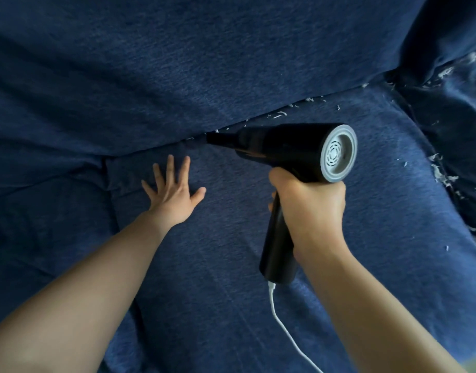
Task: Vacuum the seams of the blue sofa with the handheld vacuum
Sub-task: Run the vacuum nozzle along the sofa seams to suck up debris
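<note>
Fingers of right hand wrap vacuum handle, nozzle in seam; left hand splayed flat, tensioning sofa fabric.

The handheld vacuum hides its nozzle tip in the sofa seam. The right hand covers its upper handle. Below the vacuum, its white cord runs off the bottom edge — both forearms likewise.
</note>
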`<state>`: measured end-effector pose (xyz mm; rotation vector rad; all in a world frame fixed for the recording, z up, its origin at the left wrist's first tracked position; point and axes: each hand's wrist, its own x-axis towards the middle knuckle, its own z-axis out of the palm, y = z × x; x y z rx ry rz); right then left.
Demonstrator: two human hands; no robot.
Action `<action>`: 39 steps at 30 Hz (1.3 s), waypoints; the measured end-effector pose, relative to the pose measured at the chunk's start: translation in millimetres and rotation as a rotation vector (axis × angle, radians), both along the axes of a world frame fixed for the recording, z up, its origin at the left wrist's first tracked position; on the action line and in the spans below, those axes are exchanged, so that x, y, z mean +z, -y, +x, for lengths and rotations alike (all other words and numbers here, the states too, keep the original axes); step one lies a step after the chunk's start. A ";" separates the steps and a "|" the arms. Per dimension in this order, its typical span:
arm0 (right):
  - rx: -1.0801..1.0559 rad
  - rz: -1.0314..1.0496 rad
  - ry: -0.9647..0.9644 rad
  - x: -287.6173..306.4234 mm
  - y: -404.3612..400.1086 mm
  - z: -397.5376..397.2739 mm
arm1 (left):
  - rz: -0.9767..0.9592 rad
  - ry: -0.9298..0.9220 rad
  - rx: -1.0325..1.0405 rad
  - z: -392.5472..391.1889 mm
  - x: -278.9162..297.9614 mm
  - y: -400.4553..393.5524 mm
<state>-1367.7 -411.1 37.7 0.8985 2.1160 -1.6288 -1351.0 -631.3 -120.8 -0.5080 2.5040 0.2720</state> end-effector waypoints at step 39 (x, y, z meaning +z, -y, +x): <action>0.080 -0.127 0.087 -22.0 -40.2 -60.2 | -0.110 0.184 0.112 -19.2 -10.1 -71.0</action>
